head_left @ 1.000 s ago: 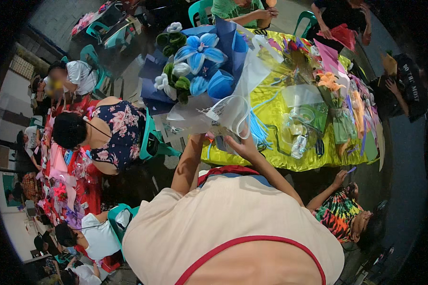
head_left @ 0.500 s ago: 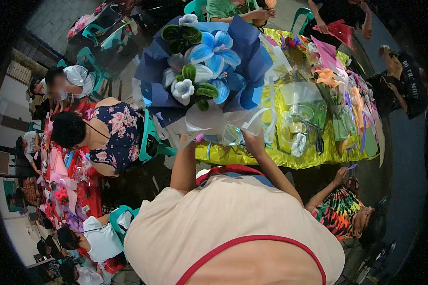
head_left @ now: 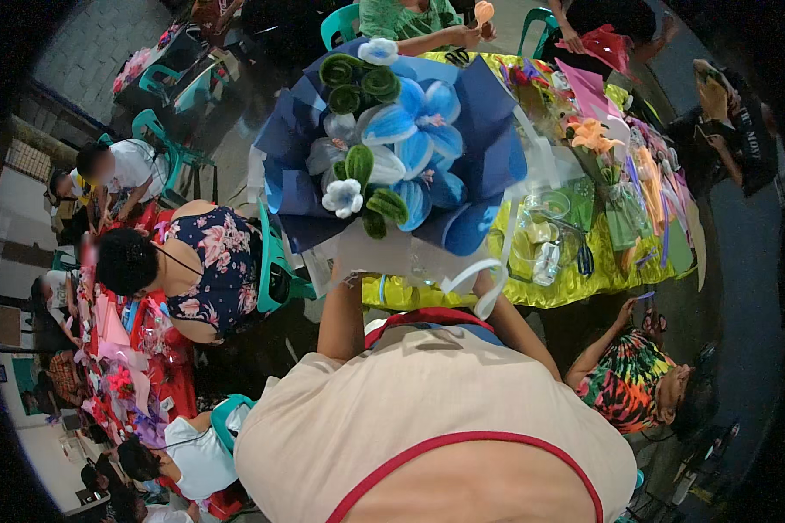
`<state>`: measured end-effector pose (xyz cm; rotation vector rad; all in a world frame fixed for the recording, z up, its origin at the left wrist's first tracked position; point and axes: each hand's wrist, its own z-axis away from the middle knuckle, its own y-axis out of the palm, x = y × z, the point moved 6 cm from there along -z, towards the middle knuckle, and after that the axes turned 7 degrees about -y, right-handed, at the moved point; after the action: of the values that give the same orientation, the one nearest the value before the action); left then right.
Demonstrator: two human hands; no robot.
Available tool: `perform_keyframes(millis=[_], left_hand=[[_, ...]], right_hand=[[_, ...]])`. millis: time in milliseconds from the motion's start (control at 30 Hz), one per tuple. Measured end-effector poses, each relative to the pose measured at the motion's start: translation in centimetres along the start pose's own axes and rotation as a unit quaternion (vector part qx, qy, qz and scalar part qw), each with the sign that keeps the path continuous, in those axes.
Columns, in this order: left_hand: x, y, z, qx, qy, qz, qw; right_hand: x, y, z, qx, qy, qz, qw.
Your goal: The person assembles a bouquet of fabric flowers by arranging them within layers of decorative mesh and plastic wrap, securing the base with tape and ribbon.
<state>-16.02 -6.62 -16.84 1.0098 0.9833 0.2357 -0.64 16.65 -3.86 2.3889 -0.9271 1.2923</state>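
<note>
A bouquet of fuzzy blue and white flowers (head_left: 414,131) with green curled leaves sits in dark blue paper (head_left: 484,157), with a translucent white wrap and a pale ribbon (head_left: 484,292) below. I hold it up in front of me over the near edge of the yellow-covered table. My left hand (head_left: 347,275) supports it from underneath, its fingers mostly hidden by the wrapping. My right hand (head_left: 481,277) grips the lower right of the bouquet, partly behind the ribbon, its fingertips out of sight.
The yellow table (head_left: 532,292) holds orange flowers (head_left: 591,135), wraps and supplies. At left, people sit along a red-covered table (head_left: 174,366); a green chair (head_left: 270,283) is beside me. Co-workers stand or sit beyond (head_left: 410,17) and at right (head_left: 628,383).
The bouquet has tipped so its flowers face up toward me, and has come nearer and slightly right. My hands have gone lower and are more covered by the wrap.
</note>
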Motion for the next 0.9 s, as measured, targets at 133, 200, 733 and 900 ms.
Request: perform_keyframes(millis=[133,200,733,900], left_hand=[[-0.9,1.1,0.3,-0.001,0.0,-0.009,1.0],[-0.7,2.5,-0.6,0.012,-0.013,-0.012,1.0],[1.9,7.8,-0.7,0.035,-0.062,-0.043,0.997],[1.5,7.7,0.3,0.028,-0.06,-0.048,0.997]], right_hand=[[0.4,-2.2,-5.5,-0.043,0.021,-0.01,0.999],[1.4,-5.2,-10.9,-0.07,0.023,-0.022,0.997],[16.0,1.6,-24.1,0.457,-0.115,0.036,0.881],[16.2,1.8,-23.3,0.464,-0.127,0.005,0.877]])
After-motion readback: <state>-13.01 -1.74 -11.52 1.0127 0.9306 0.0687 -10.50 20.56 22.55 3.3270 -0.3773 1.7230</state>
